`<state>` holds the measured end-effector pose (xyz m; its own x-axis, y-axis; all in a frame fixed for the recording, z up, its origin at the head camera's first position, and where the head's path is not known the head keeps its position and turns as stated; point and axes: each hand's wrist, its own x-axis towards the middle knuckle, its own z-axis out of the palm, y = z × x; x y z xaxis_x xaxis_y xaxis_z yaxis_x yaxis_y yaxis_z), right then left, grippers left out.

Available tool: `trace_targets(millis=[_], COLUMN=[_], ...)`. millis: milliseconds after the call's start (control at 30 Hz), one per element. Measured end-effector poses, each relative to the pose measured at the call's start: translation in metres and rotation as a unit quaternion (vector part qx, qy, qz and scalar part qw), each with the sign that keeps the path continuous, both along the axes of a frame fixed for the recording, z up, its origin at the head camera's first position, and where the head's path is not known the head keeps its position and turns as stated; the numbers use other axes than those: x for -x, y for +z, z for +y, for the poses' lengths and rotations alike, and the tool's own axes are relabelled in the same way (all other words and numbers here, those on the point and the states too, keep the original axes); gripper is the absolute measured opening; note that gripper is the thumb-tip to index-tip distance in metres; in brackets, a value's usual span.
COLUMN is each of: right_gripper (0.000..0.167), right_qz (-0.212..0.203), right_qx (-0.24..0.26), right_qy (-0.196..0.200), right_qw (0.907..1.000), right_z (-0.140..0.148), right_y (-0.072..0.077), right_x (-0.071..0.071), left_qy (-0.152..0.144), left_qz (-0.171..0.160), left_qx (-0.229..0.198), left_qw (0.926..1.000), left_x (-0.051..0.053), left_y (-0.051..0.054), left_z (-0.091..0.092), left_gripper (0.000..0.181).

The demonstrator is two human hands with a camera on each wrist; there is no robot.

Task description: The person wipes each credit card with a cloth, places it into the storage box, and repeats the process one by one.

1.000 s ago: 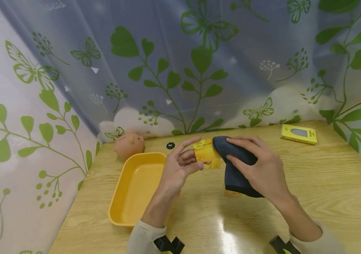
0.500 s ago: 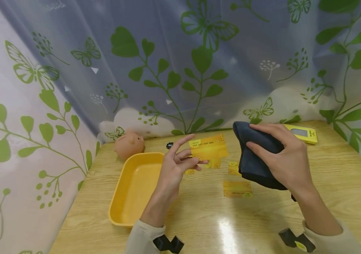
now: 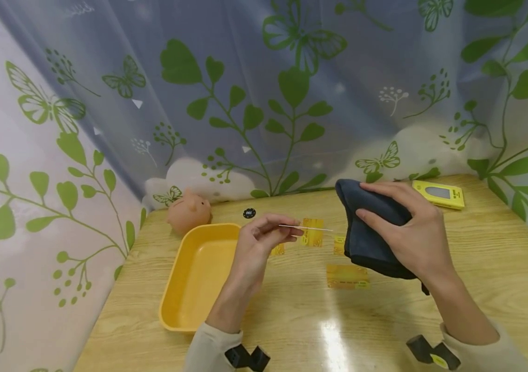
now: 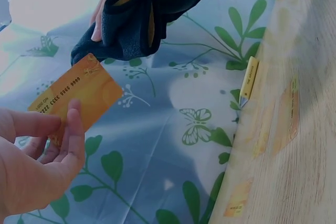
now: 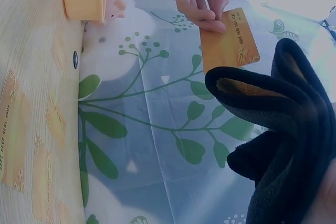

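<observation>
Left hand (image 3: pixel 258 245) pinching 1 card (image 4: pixel 94 90), long axis toward pouch (image 3: pixel 369 246)

Your left hand (image 3: pixel 260 245) pinches a thin card (image 3: pixel 317 229), seen edge-on, while your right hand (image 3: pixel 415 232) grips folded dark blue cloth (image 3: pixel 361 243) near its right end. Yellow cards (image 3: pixel 347 276) lie on the wooden table (image 3: pixel 454 289). A yellow tray (image 3: pixel 199 279) sits to your left, a pig figure (image 3: pixel 188 213) and black chip (image 3: pixel 249 213) beyond it; a yellow box (image 3: pixel 439 195) lies back right.
</observation>
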<state>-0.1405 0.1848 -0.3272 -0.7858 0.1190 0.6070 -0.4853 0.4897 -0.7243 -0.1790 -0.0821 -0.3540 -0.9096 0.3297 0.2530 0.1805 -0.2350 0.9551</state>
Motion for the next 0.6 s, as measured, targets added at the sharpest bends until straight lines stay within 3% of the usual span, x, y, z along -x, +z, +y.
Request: trace_targets(millis=[400, 600], right_gripper=[0.048, 0.048], right_qz=[-0.003, -0.003], right_qx=[-0.001, 0.0], right_qy=[0.003, 0.003], right_qw=[1.0, 1.0], right_z=[-0.0012, -0.0012], right_y=[-0.001, -0.0004], right_x=[-0.0003, -0.0002], left_qy=[0.032, 0.024], left_qz=[0.003, -0.001], left_qx=[0.0, -0.005], left_qw=[0.9995, 0.9997], left_x=[0.0008, 0.0011], left_y=[-0.0011, -0.0015], left_z=[0.0018, 0.0019], left_gripper=[0.014, 0.021])
